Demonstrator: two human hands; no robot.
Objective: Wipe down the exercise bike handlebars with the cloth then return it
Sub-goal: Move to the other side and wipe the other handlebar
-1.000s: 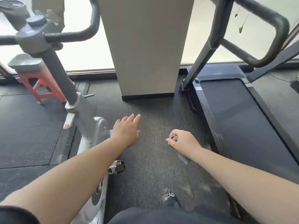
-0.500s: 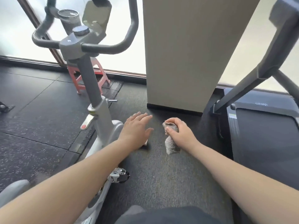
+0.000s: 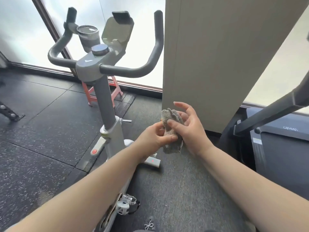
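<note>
Treadmill point(image 3: 275, 148) rt, red stool point(image 3: 100, 92) behind, pillar point(image 3: 217, 56).

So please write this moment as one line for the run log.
phase: preparing cloth | left hand: pinches grey cloth | right hand: holds cloth, fingers spread | exercise bike handlebars: not touched yet

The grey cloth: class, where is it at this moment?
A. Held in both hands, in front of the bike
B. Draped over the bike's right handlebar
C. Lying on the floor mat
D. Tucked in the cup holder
A: the cloth sits bunched between the left hand and the right hand, well below the handlebars and touching neither bar.
</note>
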